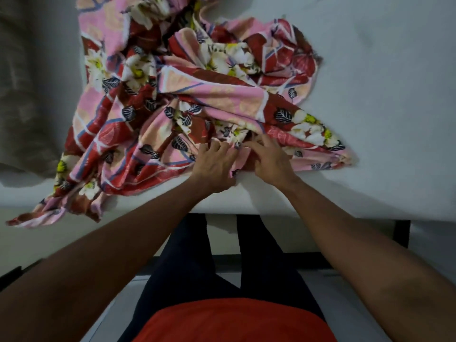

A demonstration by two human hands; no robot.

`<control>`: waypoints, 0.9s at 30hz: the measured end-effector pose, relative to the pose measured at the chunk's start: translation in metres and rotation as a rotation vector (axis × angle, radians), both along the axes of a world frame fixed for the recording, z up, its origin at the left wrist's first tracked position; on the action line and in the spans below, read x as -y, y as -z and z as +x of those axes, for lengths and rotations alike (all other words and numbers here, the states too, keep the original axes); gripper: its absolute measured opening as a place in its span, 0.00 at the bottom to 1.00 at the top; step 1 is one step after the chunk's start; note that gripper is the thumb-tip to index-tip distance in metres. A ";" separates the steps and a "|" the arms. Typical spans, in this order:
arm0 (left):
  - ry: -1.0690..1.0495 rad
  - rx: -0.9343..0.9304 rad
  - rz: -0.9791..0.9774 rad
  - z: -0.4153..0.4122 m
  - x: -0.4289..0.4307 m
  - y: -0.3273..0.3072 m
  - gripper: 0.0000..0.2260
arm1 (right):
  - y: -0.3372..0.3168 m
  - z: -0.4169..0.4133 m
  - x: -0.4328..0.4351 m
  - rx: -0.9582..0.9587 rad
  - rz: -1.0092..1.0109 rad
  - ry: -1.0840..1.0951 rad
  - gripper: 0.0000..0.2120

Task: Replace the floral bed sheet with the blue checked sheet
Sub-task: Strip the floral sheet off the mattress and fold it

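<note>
Floral bed sheet (187,99) lies bunched on the bare mattress (382,95), left hand (214,166) and right hand (269,159) both curled into its near folds, and lifting from so small a grip may let the hanging corner drag or snag.

One floral sheet (172,95), bunched, on one white bed (382,95). Two hands on the fabric: one left hand (214,166), one right hand (271,159). One brown cloth (27,95) at the bed's left side. Two legs (187,255) in dark trousers and one red shirt (234,322) below.
</note>
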State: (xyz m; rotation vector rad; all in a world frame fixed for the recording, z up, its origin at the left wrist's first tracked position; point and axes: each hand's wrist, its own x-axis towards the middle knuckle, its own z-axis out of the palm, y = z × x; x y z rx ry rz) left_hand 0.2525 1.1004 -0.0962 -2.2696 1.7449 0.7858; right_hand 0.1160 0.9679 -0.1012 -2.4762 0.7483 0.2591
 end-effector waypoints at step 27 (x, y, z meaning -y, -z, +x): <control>-0.226 -0.012 -0.199 -0.021 -0.012 0.019 0.14 | 0.022 -0.093 0.075 -0.143 -0.417 -0.149 0.11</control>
